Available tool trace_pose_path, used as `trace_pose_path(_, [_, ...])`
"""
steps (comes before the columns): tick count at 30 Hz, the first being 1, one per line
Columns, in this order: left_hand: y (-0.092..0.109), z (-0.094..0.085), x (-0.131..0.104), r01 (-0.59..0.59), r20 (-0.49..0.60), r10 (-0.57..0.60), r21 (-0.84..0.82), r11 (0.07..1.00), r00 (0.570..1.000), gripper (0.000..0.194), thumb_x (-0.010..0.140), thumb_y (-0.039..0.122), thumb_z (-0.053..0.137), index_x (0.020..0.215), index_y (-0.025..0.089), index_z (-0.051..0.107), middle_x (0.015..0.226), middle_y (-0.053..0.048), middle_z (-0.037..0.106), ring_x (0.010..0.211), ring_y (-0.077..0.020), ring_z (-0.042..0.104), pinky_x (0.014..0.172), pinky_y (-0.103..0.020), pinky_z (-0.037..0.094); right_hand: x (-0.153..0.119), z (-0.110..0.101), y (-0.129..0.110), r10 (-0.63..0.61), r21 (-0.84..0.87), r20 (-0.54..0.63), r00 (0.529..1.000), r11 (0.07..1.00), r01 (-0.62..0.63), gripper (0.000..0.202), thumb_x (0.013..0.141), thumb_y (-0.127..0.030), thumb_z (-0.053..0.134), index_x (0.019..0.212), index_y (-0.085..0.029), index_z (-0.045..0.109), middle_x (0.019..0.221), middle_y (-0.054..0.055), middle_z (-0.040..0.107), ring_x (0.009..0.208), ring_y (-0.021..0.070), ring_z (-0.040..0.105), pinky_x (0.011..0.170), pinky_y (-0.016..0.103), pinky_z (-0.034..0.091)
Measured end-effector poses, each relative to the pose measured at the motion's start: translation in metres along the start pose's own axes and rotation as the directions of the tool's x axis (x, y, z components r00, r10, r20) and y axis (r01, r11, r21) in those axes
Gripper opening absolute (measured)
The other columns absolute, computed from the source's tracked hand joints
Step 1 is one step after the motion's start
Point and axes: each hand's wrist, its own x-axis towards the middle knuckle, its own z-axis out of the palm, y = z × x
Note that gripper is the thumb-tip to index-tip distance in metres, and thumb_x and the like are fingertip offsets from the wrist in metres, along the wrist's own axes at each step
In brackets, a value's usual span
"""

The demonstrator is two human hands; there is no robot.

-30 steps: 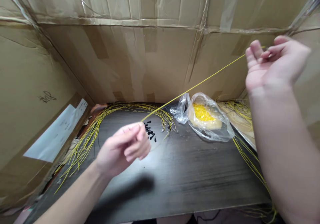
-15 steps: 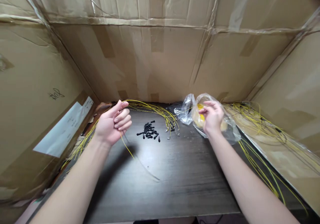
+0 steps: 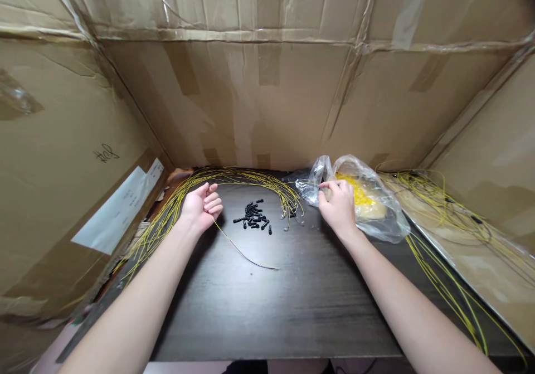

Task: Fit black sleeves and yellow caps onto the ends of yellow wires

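Note:
My left hand [image 3: 202,208] is curled around a thin yellow wire [image 3: 239,252], whose free end extends over the dark table toward the middle. My right hand [image 3: 337,204] is at the front left of an open clear plastic bag [image 3: 390,218] of small yellow pieces [image 3: 358,191]. Its thumb and index finger are pinched together; anything between them is too small to make out. Between the hands lies a pile of small black parts [image 3: 253,215]. Behind it, a bundle of yellow wires [image 3: 267,180] with small metal ends curves along the back of the table.
Cardboard walls [image 3: 251,101] enclose the table [image 3: 267,307] at the back and sides. More yellow wires [image 3: 443,207] rest on cardboard at the right. A second clear bag [image 3: 311,187] stands at the back. White paper [image 3: 119,209] is on the left wall.
My right hand has moved left and toward me, away from over the yellow pieces, and its fingers have closed. My left hand has lowered slightly with the wire. The view has shifted a little.

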Motion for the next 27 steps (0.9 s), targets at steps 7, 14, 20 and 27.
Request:
trace_pose_path(7, [-0.006,0.009,-0.004,0.006,-0.080,-0.007,-0.011,1.000,0.997,0.032,0.099,0.027,0.035,0.076,0.015,0.053,0.047,0.006,0.030,0.032,-0.0082,0.031,0.031,-0.019,0.023,-0.012,-0.019,-0.063,-0.142,0.062,-0.087,0.986,0.987,0.148,0.019,0.086,-0.027,0.059,0.098,-0.019,0.070,0.104,0.012,0.057,0.099,0.0271,0.050,0.092,0.045,0.040])
trace_pose_path(14, [-0.020,0.018,-0.011,0.015,-0.052,-0.017,-0.040,0.999,0.999,0.035,0.100,0.027,0.032,0.075,0.015,0.053,0.047,0.006,0.029,0.033,-0.0078,0.030,0.032,-0.018,0.022,-0.068,0.000,-0.145,-0.304,0.561,0.455,0.837,0.828,-0.004,0.011,0.085,-0.014,0.059,0.089,-0.018,0.069,0.084,0.004,0.067,0.077,0.0160,0.059,0.074,0.029,0.047])
trace_pose_path(20, [-0.034,0.034,-0.024,0.005,0.028,-0.004,-0.046,0.999,1.000,0.034,0.101,0.029,0.035,0.079,0.014,0.055,0.048,0.006,0.030,0.034,-0.0078,0.029,0.033,-0.018,0.023,-0.092,0.017,-0.147,-0.229,0.569,0.576,0.784,0.801,-0.184,0.016,0.087,-0.022,0.061,0.099,-0.018,0.071,0.086,0.004,0.067,0.078,0.0154,0.060,0.073,0.028,0.047])
trace_pose_path(27, [-0.048,0.053,-0.044,0.003,0.108,0.000,-0.025,1.000,0.994,0.030,0.100,0.032,0.038,0.083,0.015,0.057,0.051,0.005,0.033,0.037,-0.0082,0.031,0.035,-0.019,0.028,-0.085,0.014,-0.149,-0.200,0.619,0.542,0.816,0.752,-0.227,0.020,0.090,-0.028,0.057,0.102,-0.018,0.069,0.089,0.004,0.066,0.063,0.0119,0.051,0.063,0.027,0.043])
